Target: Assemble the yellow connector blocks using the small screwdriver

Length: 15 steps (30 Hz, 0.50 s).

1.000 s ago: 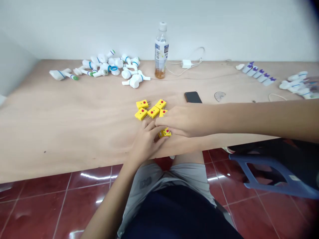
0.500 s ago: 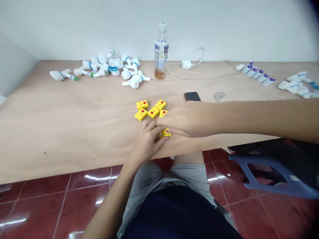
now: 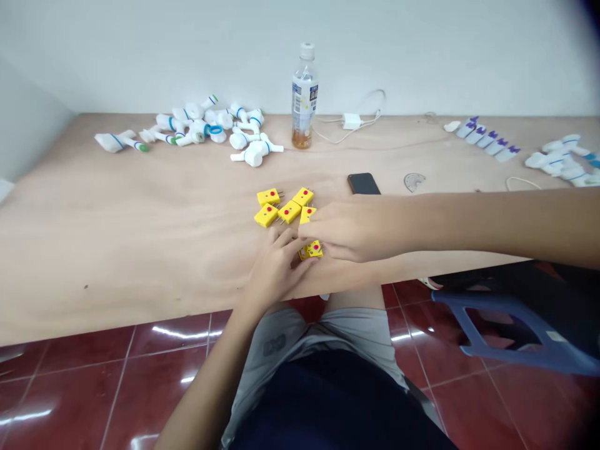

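Observation:
Near the front edge of the table, my left hand (image 3: pixel 276 265) is closed round a yellow two-pin plug (image 3: pixel 313 249) with a red dot, thumb on the near side and fingers on the far side. My right hand (image 3: pixel 344 231) reaches in from the right, its fingers curled together just beside that plug. Whatever its fingertips hold, if anything, is hidden. Several more yellow plugs with red dots and metal pins (image 3: pixel 289 212) lie just beyond my hands. One of them (image 3: pixel 308 214) is partly covered by my right hand.
A drink bottle (image 3: pixel 304 103) stands at the back, beside a white charger with cable (image 3: pixel 351 121). White fittings with blue rings (image 3: pixel 201 128) lie back left. A black phone (image 3: pixel 364 183) lies beyond my right forearm. Purple-topped pieces (image 3: pixel 487 142) and more white fittings (image 3: pixel 560 161) are at the right.
My right fingertips have drawn back slightly to the right, so more of the held plug's red dot shows. My left hand stays in place on the plug.

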Available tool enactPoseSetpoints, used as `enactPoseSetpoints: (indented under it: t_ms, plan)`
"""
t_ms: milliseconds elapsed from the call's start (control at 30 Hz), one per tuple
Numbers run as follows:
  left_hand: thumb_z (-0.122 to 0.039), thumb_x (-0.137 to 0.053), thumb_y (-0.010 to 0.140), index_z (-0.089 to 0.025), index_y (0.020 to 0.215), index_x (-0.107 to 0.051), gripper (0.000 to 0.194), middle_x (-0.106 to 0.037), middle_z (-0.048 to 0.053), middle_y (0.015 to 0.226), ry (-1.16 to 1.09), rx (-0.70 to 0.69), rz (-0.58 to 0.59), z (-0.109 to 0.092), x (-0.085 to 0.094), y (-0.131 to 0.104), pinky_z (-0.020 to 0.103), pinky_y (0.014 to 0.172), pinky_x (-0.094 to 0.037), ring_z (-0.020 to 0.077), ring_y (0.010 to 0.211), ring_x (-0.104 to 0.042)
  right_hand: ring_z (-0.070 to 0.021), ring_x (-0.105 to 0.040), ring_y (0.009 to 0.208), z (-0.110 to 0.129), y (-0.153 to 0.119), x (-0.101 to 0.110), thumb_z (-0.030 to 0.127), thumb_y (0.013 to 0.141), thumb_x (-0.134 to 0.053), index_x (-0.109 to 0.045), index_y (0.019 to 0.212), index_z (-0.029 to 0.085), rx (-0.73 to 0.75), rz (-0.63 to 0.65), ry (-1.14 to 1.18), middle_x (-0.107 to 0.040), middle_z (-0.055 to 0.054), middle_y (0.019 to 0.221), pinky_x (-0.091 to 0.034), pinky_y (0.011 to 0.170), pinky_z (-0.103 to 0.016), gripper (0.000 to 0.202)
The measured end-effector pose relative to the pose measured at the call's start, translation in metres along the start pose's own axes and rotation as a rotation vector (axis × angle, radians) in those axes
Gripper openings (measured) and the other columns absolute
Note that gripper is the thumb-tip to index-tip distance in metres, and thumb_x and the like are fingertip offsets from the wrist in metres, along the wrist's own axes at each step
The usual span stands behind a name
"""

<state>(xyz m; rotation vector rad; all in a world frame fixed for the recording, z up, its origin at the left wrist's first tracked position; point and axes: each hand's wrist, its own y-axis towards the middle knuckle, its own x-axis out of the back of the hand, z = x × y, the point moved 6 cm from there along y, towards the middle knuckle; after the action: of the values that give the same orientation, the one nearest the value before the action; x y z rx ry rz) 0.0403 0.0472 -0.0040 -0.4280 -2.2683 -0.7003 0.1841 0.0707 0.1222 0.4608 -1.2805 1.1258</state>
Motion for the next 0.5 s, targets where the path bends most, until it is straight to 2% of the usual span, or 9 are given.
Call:
enactPoseSetpoints:
  t_ms: [133,333,433,500]
  plan:
    - [-0.034,-0.077,0.11,-0.03,0.143,-0.079,0.034,-0.077,0.011,0.132,-0.013,-0.005,-0.008,-0.001,0.0,0.0,0.06,0.112,-0.061,0.0375,0.128,-0.065,-0.024,-0.065,0.094,0.0,-0.001,0.0,0.011,0.104,-0.061,-0.074,0.128,0.017,0.009,-0.039,-0.005,-0.077,-0.01,0.111,-0.042,0.075,-0.034,0.028]
    - [-0.033,-0.075,0.112,-0.031,0.145,-0.078,0.033,-0.077,0.01,0.135,-0.016,-0.006,-0.001,-0.004,0.002,0.001,0.059,0.115,-0.06,0.035,0.128,-0.066,-0.0208,-0.061,0.081,-0.005,-0.011,0.014,0.013,0.104,-0.063,-0.075,0.105,0.017,-0.035,-0.117,0.083,-0.077,-0.008,0.096,-0.04,0.073,-0.033,0.013]
    - [-0.035,-0.075,0.113,-0.029,0.143,-0.078,0.031,-0.076,0.01,0.137,-0.013,-0.002,-0.01,-0.005,0.002,0.001,0.058,0.114,-0.06,0.0347,0.129,-0.066,-0.0187,-0.06,0.077,-0.012,-0.027,0.011,0.018,0.107,-0.063,-0.074,0.094,0.017,-0.09,-0.2,0.136,-0.077,-0.007,0.091,-0.04,0.073,-0.033,0.016]
    - [-0.036,-0.075,0.113,-0.026,0.14,-0.078,0.028,-0.077,0.011,0.135,-0.011,0.002,-0.013,-0.005,0.002,0.001,0.058,0.115,-0.06,0.0341,0.129,-0.066,-0.0187,-0.063,0.078,-0.018,-0.041,0.001,0.024,0.109,-0.065,-0.077,0.094,0.018,-0.126,-0.306,0.224,-0.078,-0.006,0.091,-0.043,0.074,-0.033,0.02]
